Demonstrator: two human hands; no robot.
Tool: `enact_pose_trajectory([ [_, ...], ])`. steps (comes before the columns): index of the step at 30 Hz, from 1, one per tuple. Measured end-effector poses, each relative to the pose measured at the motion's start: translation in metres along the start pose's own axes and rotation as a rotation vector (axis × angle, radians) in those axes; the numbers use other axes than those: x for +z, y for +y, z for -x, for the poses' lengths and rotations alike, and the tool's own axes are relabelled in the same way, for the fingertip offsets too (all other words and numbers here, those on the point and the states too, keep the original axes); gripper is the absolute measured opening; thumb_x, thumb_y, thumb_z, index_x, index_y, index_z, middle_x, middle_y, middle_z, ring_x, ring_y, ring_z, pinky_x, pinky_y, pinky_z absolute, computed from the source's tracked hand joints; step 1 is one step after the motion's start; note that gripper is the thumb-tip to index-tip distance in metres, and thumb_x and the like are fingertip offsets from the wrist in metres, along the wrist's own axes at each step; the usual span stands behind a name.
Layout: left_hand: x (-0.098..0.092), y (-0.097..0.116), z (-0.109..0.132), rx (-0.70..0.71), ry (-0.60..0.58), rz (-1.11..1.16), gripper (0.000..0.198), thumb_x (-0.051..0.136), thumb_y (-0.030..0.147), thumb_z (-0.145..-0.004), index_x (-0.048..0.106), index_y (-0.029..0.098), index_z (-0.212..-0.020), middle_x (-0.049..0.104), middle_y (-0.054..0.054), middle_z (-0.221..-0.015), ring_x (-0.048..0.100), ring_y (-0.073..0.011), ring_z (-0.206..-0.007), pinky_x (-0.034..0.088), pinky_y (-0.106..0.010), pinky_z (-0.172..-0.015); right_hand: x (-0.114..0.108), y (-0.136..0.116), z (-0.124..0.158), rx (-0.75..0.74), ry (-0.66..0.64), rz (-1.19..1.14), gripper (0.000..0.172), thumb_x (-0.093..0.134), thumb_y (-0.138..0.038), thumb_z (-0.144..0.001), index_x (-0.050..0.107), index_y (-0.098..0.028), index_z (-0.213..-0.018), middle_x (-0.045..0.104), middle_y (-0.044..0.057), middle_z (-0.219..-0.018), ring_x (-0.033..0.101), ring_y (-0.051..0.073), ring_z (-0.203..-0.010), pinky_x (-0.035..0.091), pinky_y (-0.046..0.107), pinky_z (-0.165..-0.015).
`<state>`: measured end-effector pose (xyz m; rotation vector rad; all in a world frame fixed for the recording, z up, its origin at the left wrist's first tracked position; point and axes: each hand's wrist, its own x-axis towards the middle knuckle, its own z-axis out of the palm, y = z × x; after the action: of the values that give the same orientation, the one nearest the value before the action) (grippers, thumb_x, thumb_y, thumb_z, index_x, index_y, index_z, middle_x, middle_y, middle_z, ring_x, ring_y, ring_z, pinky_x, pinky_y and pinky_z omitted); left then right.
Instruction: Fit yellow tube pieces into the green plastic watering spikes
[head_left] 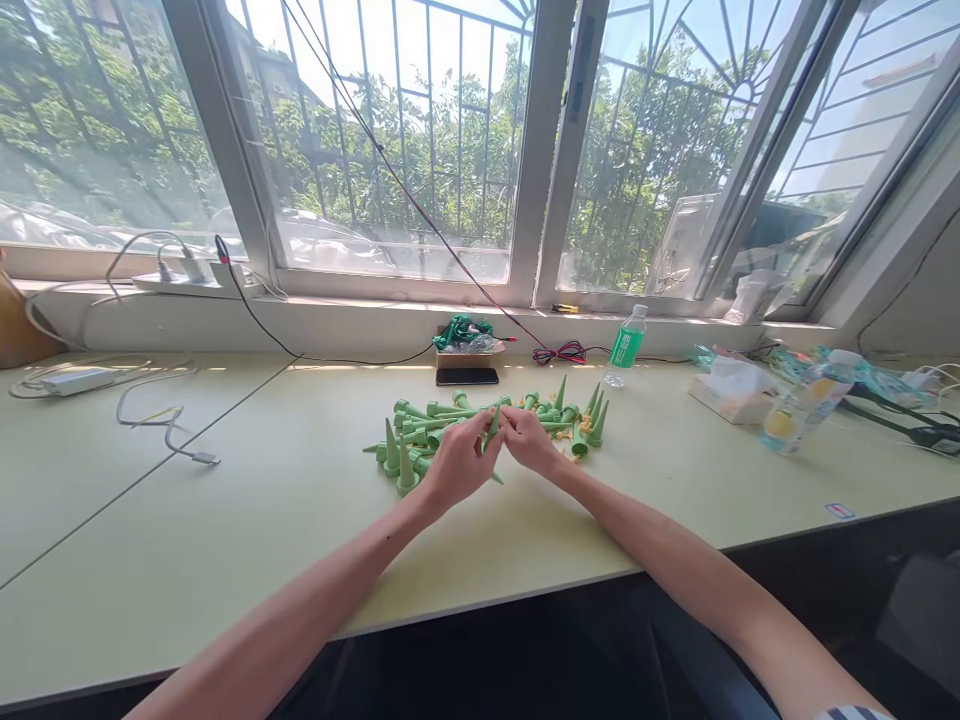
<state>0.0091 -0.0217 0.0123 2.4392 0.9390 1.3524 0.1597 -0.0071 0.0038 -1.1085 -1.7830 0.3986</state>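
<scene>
My left hand point(461, 458) is closed around a green plastic spike point(493, 428), a hollow cone whose pointed end is up. Close against it, my right hand point(529, 440) has its fingers pinched together beside the spike. What lies between those fingertips is hidden. Around and behind both hands lies a pile of similar green spikes point(406, 470), some upright on their wide collars and others on their sides. More spikes point(598, 420) stand right of my right hand, with small yellowish bits among them.
A black phone point(467, 377) lies behind the pile, before a small box point(470, 358) of green tangled material. Right of these are a coiled red-black cable point(559, 352), a bottle point(625, 350), a tissue box point(731, 395) and a clear printed package point(799, 415). White cables point(161, 420) lie left.
</scene>
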Motion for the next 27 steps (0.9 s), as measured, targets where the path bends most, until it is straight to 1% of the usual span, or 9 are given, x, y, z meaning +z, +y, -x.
enact_pose_trajectory([
  [6, -0.0019, 0.0034, -0.002, -0.035, 0.009, 0.048, 0.012, 0.05, 0.03, -0.087, 0.05, 0.02, -0.08, 0.031, 0.008, -0.053, 0.027, -0.0068, -0.041, 0.027, -0.02, -0.046, -0.0006, -0.0027, 0.0003, -0.024, -0.005, -0.02, 0.039, 0.035, -0.041, -0.092, 0.033, -0.019, -0.06, 0.034, -0.004, -0.055, 0.03, 0.01, -0.056, 0.026, 0.023, -0.053],
  [12, -0.0025, 0.0044, -0.0023, -0.037, 0.011, 0.063, 0.014, 0.051, 0.031, -0.087, 0.048, 0.02, -0.078, 0.029, 0.008, -0.052, 0.026, -0.0065, -0.04, 0.026, -0.02, -0.046, -0.0008, -0.0044, 0.0013, -0.001, -0.003, -0.025, 0.042, 0.033, -0.047, -0.093, 0.036, -0.02, -0.061, 0.036, -0.004, -0.054, 0.033, 0.01, -0.053, 0.027, 0.023, -0.052],
  [20, -0.0024, 0.0028, -0.0014, -0.038, -0.023, 0.038, 0.011, 0.05, 0.029, -0.087, 0.049, 0.019, -0.082, 0.039, 0.007, -0.056, 0.034, -0.0071, -0.043, 0.027, -0.02, -0.047, -0.0022, -0.0065, 0.003, 0.014, -0.035, -0.029, 0.039, 0.034, -0.042, -0.092, 0.039, -0.02, -0.06, 0.038, -0.004, -0.046, 0.037, 0.01, -0.047, 0.028, 0.023, -0.049],
  [27, -0.0025, 0.0028, -0.0013, -0.03, -0.04, 0.024, 0.012, 0.05, 0.03, -0.087, 0.048, 0.019, -0.081, 0.042, 0.006, -0.057, 0.035, -0.0077, -0.044, 0.029, -0.02, -0.047, -0.0021, -0.0029, 0.0029, 0.019, -0.057, 0.0, 0.039, 0.034, -0.038, -0.092, 0.037, -0.02, -0.057, 0.039, -0.005, -0.044, 0.036, 0.01, -0.046, 0.027, 0.022, -0.049],
])
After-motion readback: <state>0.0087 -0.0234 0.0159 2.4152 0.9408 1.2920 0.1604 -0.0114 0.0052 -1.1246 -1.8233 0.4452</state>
